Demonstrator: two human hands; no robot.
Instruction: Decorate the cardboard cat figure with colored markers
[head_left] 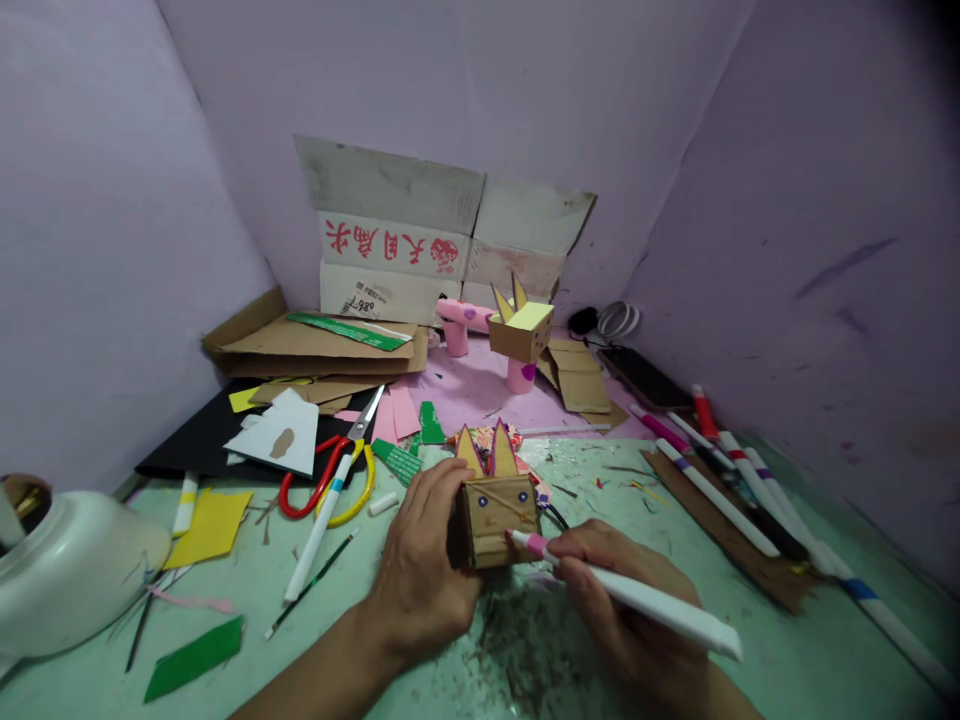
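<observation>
- Small brown cardboard box [501, 510] with two pointed yellow ears [503, 458] edged in purple is facing the camera at the middle of the pale green table [337, 645]; I cannot tell whether its bottom is touching the surface. Two round dark eyes are showing on its front face.
- The left hand [426, 560] is gripping this box by its left side, the fingers curling around the edge.
- The right hand [630, 590] is holding a white marker with a pink band [660, 604], and its tip is meeting the front face below the eyes.
- Behind, a pink tube-bodied figure with a box head [517, 338] is standing on a purple-pink sheet [465, 390].
- To the left, scissors with one red and one yellow handle [354, 434] are lying, and a white marker with a blue band [319, 530] is resting against them.
- Further left, a yellow paper piece [210, 527] is lying near a rounded white pot [86, 570].
- To the right, several markers are lying on and beside a brown cardboard strip [709, 515].
- At the back, a white cardboard sheet with red characters [394, 195] is standing before the pale purple wall [525, 80].
</observation>
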